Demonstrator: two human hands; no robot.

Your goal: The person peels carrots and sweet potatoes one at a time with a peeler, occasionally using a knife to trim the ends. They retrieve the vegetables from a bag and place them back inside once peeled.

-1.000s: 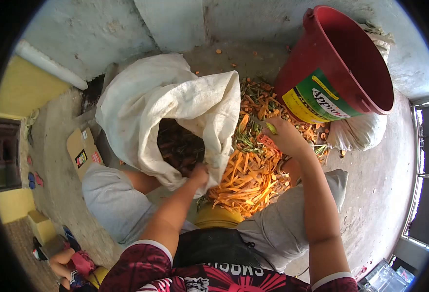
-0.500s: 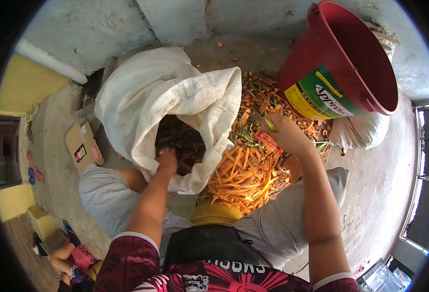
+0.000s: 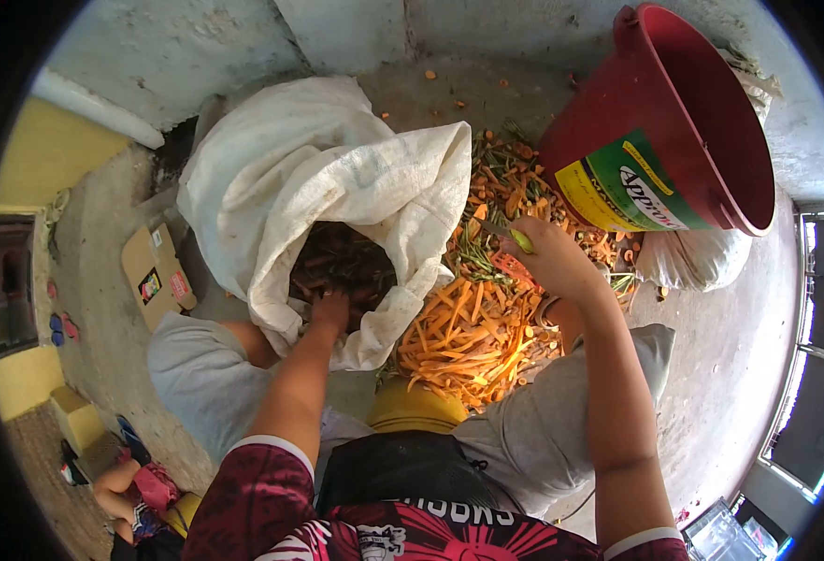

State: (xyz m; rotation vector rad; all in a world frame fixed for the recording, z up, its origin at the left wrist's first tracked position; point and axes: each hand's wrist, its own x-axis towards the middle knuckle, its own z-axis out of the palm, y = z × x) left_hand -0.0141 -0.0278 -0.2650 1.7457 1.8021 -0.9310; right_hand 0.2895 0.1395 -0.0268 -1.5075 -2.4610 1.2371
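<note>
My left hand (image 3: 330, 309) reaches into the mouth of a white woven sack (image 3: 286, 178), touching dark carrots or roots (image 3: 342, 266) inside; its fingertips are hidden among them. My right hand (image 3: 547, 257) is closed around the yellow-green handle of a knife (image 3: 521, 240), with the blade pointing left. Below it lies a red slotted object (image 3: 515, 268), perhaps a peeler or basket piece. Orange peelings (image 3: 468, 337) are heaped between my legs, and orange slices with green stem ends (image 3: 505, 187) spread behind them.
A large red bucket (image 3: 594, 122) leans at the back right, beside a filled whitish sack (image 3: 697, 257). A flattened cardboard piece (image 3: 157, 271) lies at the left. A yellow seat or container (image 3: 415, 409) is under me. Another person's legs (image 3: 114, 486) show at the lower left.
The view has shifted slightly. My left hand has moved a little right and its fingers reach among the dark roots. My right hand keeps hold of the knife.
</note>
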